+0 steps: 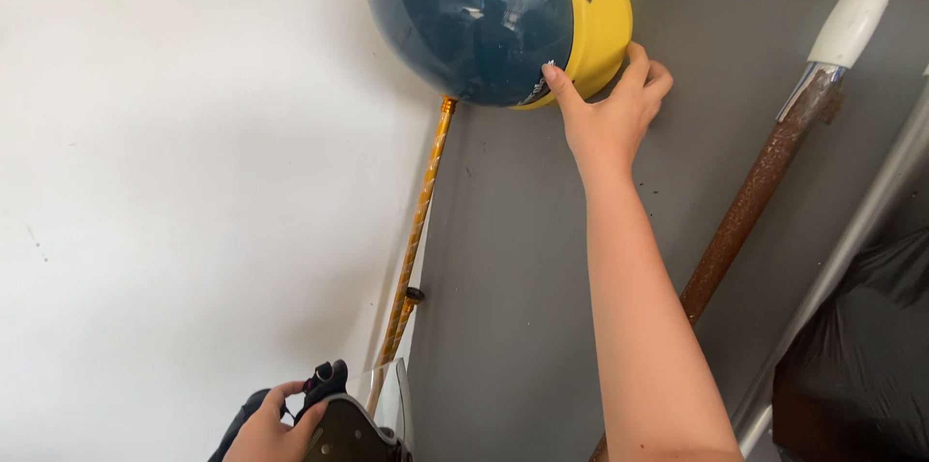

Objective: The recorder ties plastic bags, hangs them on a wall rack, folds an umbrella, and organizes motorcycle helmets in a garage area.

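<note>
A yellow helmet [600, 7] with a dark, shiny visor [464, 17] hangs high on the grey wall. My right hand [610, 109] reaches up and grips the helmet's lower edge, thumb on the visor side and fingers curled behind the yellow shell. At the bottom of the view my left hand [271, 428] holds a black object with a strap and a clear plastic panel [344, 418]; its lower part is cut off by the frame.
A thin orange-gold pole [416, 230] leans in the corner where the white wall [194, 181] meets the grey wall [513, 278]. A rusty pole with a white handle [764, 172] and a grey tube [852, 239] lean at the right, beside black plastic [861, 346].
</note>
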